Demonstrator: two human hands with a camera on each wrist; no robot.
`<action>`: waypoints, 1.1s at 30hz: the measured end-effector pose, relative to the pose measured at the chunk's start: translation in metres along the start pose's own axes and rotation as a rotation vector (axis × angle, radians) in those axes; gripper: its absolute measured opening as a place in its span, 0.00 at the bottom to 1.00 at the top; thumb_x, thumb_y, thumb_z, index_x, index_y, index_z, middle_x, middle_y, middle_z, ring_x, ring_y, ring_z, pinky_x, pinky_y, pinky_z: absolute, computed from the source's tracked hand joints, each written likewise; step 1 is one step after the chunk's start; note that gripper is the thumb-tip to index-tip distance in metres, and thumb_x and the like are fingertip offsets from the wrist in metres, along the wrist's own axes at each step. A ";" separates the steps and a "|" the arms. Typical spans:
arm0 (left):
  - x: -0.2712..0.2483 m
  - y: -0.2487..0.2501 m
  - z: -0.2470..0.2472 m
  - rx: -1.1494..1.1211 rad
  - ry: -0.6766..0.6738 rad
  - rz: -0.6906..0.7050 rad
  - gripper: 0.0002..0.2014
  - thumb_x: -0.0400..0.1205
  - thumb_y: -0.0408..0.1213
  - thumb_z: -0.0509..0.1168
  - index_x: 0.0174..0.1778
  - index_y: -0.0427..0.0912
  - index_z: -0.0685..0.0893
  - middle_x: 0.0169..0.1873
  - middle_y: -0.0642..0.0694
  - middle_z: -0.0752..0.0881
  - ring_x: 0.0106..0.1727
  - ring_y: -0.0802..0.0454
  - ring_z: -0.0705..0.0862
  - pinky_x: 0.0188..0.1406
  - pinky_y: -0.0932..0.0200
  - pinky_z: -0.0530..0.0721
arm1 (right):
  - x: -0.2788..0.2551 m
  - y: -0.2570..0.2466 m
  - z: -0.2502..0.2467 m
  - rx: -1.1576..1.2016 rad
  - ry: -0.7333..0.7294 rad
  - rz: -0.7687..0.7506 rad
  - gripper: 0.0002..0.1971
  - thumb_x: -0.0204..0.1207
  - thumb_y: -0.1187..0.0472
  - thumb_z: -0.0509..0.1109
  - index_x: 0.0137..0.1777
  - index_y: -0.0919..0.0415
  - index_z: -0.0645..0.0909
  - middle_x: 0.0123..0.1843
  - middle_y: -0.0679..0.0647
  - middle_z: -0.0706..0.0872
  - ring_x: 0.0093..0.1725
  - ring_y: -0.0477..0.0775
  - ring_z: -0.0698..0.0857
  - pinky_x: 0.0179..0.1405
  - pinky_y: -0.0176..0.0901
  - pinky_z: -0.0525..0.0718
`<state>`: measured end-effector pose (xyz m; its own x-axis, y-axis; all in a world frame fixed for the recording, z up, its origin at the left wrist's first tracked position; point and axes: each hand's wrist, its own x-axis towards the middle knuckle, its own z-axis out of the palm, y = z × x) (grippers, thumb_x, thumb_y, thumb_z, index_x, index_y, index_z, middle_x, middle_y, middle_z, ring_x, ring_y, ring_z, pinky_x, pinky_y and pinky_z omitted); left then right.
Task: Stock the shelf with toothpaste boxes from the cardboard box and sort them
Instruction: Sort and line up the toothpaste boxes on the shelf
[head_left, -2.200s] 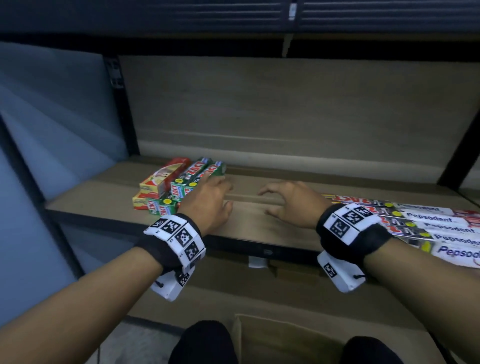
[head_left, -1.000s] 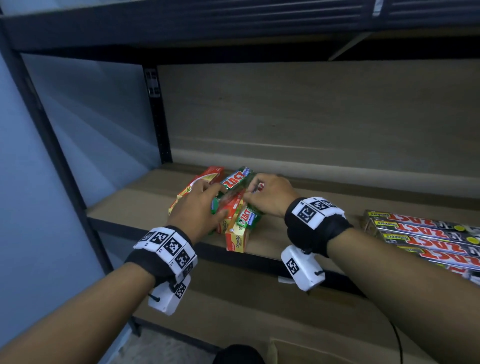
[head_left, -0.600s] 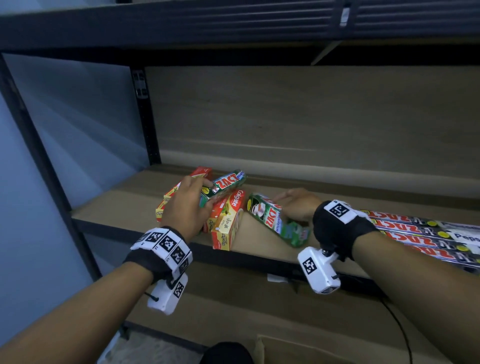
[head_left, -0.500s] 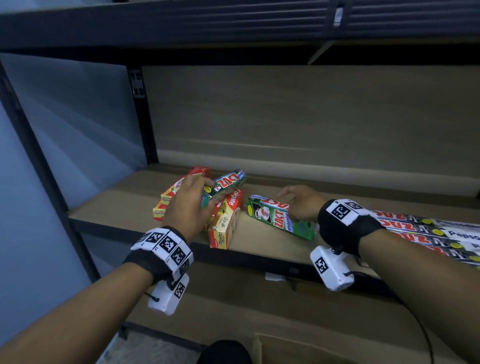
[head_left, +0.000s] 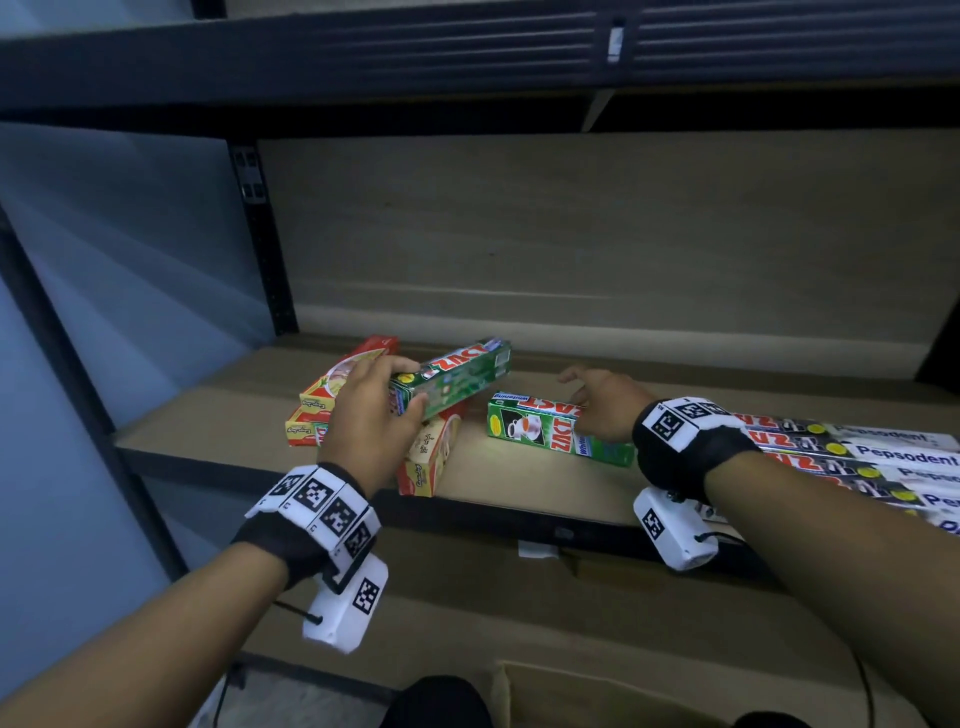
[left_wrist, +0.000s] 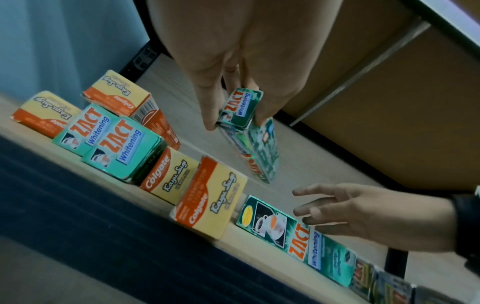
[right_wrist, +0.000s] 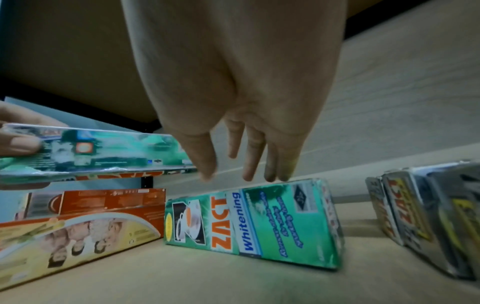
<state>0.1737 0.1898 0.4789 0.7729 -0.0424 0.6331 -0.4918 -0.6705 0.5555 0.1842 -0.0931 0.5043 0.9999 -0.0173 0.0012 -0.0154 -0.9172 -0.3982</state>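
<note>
blue-grey wall (head_left: 119, 249) left of rack | white tag (head_left: 616, 42) on upper beam (head_left: 363, 57)

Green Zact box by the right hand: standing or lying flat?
Lying flat. The Zact box rests lengthwise on the shelf, printed face up; right hand fingers hover open above it.

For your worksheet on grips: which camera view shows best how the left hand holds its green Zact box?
The left wrist view: the left hand pinches the green Zact box by its end. The head view shows it from behind; the right wrist view shows only the box's side and fingertips.
</note>
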 end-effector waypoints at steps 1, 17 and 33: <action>0.000 0.001 -0.003 -0.039 0.020 0.001 0.15 0.79 0.37 0.73 0.60 0.49 0.83 0.54 0.55 0.79 0.54 0.53 0.80 0.57 0.51 0.83 | -0.001 0.001 -0.001 0.033 0.018 -0.015 0.31 0.77 0.63 0.72 0.79 0.49 0.69 0.67 0.52 0.85 0.64 0.55 0.85 0.60 0.47 0.84; -0.006 0.024 0.002 -0.180 -0.321 0.225 0.34 0.74 0.28 0.76 0.75 0.52 0.76 0.59 0.54 0.78 0.61 0.64 0.79 0.52 0.72 0.83 | -0.042 0.015 -0.034 1.164 -0.155 0.094 0.08 0.80 0.61 0.73 0.56 0.63 0.83 0.49 0.63 0.89 0.44 0.54 0.90 0.45 0.41 0.92; 0.017 0.051 0.043 0.071 -0.673 0.247 0.32 0.69 0.37 0.81 0.67 0.52 0.74 0.60 0.53 0.78 0.59 0.56 0.80 0.54 0.64 0.78 | -0.079 0.046 -0.055 0.515 -0.094 -0.082 0.27 0.67 0.77 0.80 0.64 0.64 0.76 0.56 0.63 0.85 0.47 0.54 0.87 0.39 0.40 0.88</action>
<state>0.1794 0.1230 0.4947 0.7330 -0.6313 0.2534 -0.6748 -0.6278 0.3880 0.1036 -0.1562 0.5363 0.9944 0.1036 -0.0217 0.0450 -0.5991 -0.7994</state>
